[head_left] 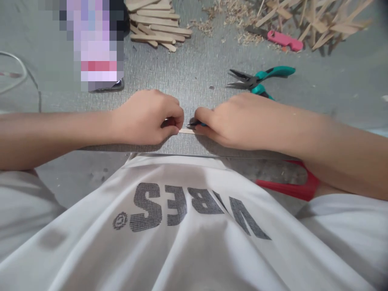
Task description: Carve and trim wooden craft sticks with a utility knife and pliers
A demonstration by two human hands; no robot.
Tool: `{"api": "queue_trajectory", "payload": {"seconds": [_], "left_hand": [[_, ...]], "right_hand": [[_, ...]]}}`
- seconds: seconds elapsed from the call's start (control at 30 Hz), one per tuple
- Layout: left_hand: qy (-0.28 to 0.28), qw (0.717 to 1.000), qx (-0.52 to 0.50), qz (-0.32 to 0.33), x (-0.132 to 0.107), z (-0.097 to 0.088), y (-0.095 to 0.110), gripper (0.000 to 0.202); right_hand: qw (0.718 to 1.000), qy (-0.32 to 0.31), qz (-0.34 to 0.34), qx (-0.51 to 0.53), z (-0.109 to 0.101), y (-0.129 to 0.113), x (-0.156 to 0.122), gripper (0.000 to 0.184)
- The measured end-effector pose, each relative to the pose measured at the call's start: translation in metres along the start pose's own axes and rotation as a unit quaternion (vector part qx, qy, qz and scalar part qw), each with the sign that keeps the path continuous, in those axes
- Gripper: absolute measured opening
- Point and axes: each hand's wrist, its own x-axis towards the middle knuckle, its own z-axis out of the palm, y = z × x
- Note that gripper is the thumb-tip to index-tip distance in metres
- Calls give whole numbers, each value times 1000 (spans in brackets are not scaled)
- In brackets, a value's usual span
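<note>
My left hand [148, 117] is closed near the table's front edge, its thumb and fingertips pinching one end of a thin flat wooden stick [186, 131]. Opposite it, my right hand [236, 121] is curled around a small tool with a dark metal tip [190, 125] and a bit of blue. Most of that tool is hidden in the fingers, so its kind does not show. The metal tip lies just beside the stick, and my right fingertips are at the stick's other end. Whether the tip touches the wood I cannot tell.
Long-nose pliers [257, 79] with teal handles lie beyond my right hand. Farther back are a pink-handled knife [285, 41], wood shavings [247, 34], a heap of joined sticks [330, 24] and a pile of loose sticks [160, 24]. A blurred-out device stands at left, near a cable [26, 72].
</note>
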Motion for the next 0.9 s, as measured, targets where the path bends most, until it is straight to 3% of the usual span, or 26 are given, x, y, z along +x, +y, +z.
{"api": "queue_trajectory", "payload": {"seconds": [0.07, 0.23, 0.4, 0.67, 0.9], "left_hand": [[7, 1000, -3, -2, -1, 1, 0, 11], [-5, 1000, 17, -8, 0, 0, 4, 14], [-27, 998, 58, -19, 2, -3, 11, 16], [-25, 997, 77, -10, 2, 0, 10, 17], [-46, 994, 98, -29, 5, -3, 17, 16]], "right_hand": [[1000, -20, 14, 10, -1, -4, -2, 51], [997, 2, 30, 68, 5, -10, -7, 42], [999, -27, 18, 28, 6, -10, -1, 42], [998, -61, 13, -32, -2, -13, -3, 57], [997, -49, 9, -53, -5, -18, -5, 41]]}}
